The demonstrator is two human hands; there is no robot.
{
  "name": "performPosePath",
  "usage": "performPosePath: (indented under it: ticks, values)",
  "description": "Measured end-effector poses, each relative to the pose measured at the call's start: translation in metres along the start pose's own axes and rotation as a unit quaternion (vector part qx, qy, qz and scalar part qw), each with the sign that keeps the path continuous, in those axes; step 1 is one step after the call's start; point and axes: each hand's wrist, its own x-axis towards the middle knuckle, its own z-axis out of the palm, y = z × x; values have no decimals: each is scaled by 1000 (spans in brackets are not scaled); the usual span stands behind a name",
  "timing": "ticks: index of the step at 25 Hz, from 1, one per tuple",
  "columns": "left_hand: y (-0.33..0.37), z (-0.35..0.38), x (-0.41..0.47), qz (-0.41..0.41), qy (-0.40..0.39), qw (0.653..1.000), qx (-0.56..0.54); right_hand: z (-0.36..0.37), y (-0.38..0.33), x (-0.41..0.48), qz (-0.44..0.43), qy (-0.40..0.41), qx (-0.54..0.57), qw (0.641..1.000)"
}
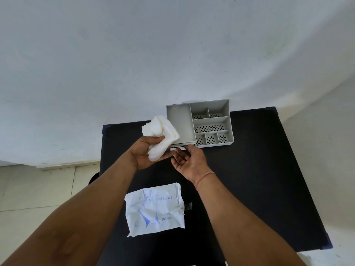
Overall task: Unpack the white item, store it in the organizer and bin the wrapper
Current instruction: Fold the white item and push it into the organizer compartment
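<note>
My left hand [145, 153] grips a bunched wad of white gloves [160, 138], held just left of the grey organizer [229, 123] at the table's far side. My right hand [189, 159] is palm-up with fingers spread, its fingertips at the small drawer front [179, 147] under the organizer's large left compartment. The empty white wrapper [154, 210], printed with blue gloves lettering, lies flat on the black table [249, 179] between my forearms.
The organizer has several perforated compartments on its right side. A white wall rises directly behind the table. Pale floor tiles [38, 189] show to the left, with a dark round shape [94, 178] by the table's left edge.
</note>
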Motion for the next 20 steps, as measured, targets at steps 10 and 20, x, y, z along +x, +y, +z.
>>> performPosePath:
  ticks: [10, 20]
  values:
    - [-6, -14, 9, -3, -36, 999, -19, 4, 7, 21, -34, 51, -54, 997]
    - [-3, -23, 15, -20, -63, 998, 20, -51, 63, -11, -68, 98, -72, 990]
